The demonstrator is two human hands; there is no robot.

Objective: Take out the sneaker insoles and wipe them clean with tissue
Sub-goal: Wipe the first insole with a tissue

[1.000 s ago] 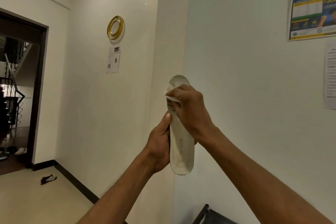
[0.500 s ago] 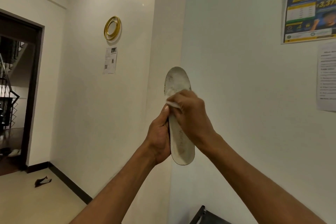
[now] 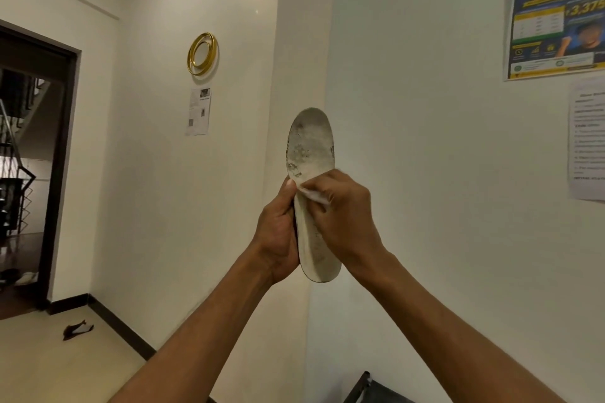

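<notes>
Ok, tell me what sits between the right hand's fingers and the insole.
A wad of white tissue, pinched by the right hand and pressed against the insole around its middle. The head view shows it.

Dim warm indoor light, soft shadows on walls (image 3: 425, 173), dark doorway (image 3: 29, 141) left, poster (image 3: 556, 20) text blurred, wide-angle edge bending

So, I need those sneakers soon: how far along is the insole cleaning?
One insole is out, held upright by the left hand. The right hand presses tissue on its middle. Grey marks cover the upper part, so wiping remains; no second insole or sneaker shows.
</notes>
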